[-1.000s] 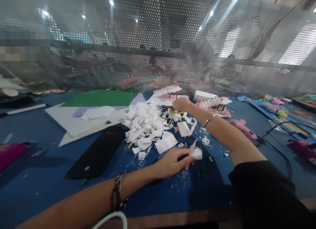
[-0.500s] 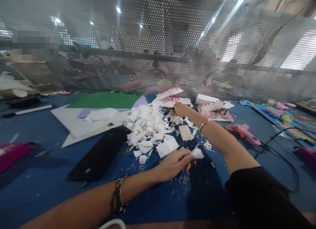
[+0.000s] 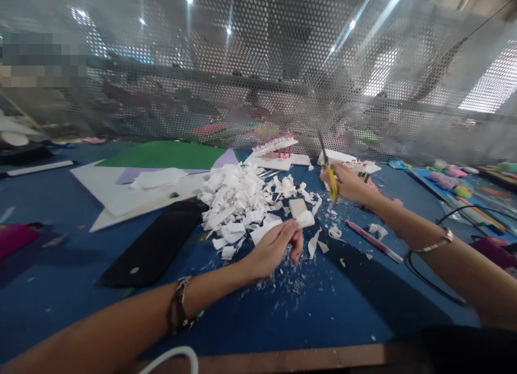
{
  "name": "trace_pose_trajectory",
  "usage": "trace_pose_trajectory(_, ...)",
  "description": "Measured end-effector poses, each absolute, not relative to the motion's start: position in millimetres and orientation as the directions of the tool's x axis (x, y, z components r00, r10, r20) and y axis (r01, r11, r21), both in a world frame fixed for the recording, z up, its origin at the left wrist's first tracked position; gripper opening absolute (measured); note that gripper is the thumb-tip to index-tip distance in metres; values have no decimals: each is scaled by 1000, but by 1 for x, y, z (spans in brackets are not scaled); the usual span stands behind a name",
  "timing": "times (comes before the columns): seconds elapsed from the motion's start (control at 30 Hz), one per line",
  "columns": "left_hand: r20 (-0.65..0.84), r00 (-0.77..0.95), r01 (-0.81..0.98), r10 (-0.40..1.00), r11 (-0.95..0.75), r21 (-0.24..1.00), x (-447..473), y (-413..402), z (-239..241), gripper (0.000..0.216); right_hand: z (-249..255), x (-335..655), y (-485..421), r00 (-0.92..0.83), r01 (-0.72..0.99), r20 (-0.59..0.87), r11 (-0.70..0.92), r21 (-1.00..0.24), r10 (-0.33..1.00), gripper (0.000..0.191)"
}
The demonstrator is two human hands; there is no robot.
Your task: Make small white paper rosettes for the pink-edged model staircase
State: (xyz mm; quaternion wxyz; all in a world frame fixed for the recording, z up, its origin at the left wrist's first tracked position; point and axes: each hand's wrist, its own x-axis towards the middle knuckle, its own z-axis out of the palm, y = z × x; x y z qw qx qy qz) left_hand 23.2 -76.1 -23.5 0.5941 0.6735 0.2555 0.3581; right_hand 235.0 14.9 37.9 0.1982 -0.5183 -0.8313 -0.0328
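Note:
Between the fingers and thumb of my left hand (image 3: pixel 278 245) is a small folded piece of white paper (image 3: pixel 306 219). My right hand (image 3: pixel 347 183) is raised over the right side of the table, closed around the yellow handles of a pair of scissors (image 3: pixel 332 184); the blades point up and away. A heap of torn white paper scraps (image 3: pixel 236 196) lies left of centre, just beyond my left hand. Close by it rests a small pale card rectangle (image 3: pixel 298 207). Fine paper bits are scattered beneath my left hand.
A black pouch (image 3: pixel 155 245) lies left of the heap, with green sheet (image 3: pixel 169 155) and white sheets behind. Two small paper models stand at the back, one with pink posts (image 3: pixel 283 150). A pink pen (image 3: pixel 374 240) and a black cable (image 3: pixel 432 290) are on the right.
My right hand has lifted the scissors from behind the scraps and swung them to the right. My left hand, still pinching the paper, has shifted slightly left and away from me.

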Motion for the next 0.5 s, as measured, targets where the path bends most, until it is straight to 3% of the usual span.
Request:
trace_pose_trajectory(0.33, 263, 633, -296, 728, -86, 951, 30, -79, 6, 33, 22, 234, -90, -594, 597, 345, 685, -417, 727, 31)
trace_pose_trajectory(0.5, 338, 570, -350, 749, -151, 925, 32, -76, 11, 29, 18, 231, -97, -618, 568, 354, 710, -416, 702, 40)
